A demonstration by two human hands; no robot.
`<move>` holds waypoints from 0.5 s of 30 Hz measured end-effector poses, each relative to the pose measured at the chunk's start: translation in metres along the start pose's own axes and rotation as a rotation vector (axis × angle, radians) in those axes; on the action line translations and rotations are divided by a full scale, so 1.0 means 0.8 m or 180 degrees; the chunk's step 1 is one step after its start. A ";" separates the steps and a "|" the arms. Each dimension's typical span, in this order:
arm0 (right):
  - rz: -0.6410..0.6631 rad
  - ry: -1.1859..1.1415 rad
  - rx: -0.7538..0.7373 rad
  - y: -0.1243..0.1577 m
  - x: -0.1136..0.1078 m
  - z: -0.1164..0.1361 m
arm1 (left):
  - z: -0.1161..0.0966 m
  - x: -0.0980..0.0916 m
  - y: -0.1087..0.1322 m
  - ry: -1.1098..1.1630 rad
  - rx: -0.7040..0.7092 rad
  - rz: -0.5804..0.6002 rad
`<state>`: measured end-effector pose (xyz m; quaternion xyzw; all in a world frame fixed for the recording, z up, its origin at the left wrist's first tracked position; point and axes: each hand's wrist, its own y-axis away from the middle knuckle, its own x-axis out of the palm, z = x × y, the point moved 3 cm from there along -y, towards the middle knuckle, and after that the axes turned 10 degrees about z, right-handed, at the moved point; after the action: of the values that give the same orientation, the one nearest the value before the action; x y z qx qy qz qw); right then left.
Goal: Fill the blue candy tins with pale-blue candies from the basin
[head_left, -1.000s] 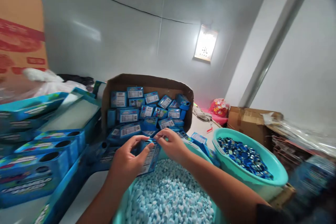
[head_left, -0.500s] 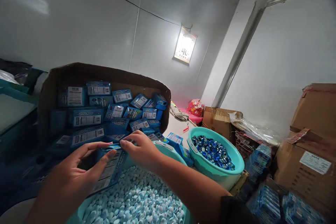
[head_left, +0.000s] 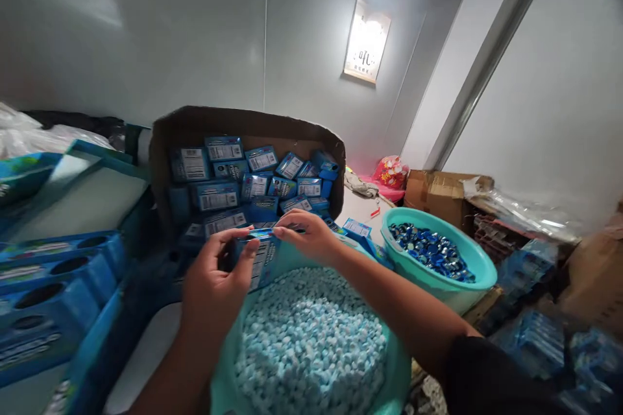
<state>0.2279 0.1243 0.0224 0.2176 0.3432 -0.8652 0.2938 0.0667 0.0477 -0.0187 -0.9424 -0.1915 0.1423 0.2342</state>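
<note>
Above the rim of a teal tub, my left hand [head_left: 221, 272] is closed around a small blue printed box [head_left: 263, 263], thumb on one side and fingers on the other. My right hand [head_left: 306, 235] pinches at the right corner of that box's top edge. The tub [head_left: 400, 363] below is filled with small white and pale-blue candies [head_left: 311, 331]. Just behind my hands, a brown cardboard carton [head_left: 248, 118] lies tipped toward me, holding several blue printed boxes [head_left: 217, 196] with barcode panels.
At right stands another teal tub [head_left: 474, 249] of shiny blue round pieces [head_left: 426, 251]. Blue boxes with round openings [head_left: 53, 292] stand at left. Cardboard cartons [head_left: 440, 191] and wrapped blue packs [head_left: 533, 343] line the right side. A lit sign [head_left: 367, 45] hangs on the wall.
The view has swung left and down, so everything sits lower or farther right and the left-hand boxes show. Both hands stay on the same small box.
</note>
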 end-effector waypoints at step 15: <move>-0.1516 0.0863 0.0169 0.062 -0.091 0.044 | -0.030 -0.067 -0.002 -0.0836 0.0461 -0.0761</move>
<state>0.3076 0.0959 0.0651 0.2524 0.3980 -0.8816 0.0277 0.0272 0.0163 0.0122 -0.8670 -0.3203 0.2487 0.2897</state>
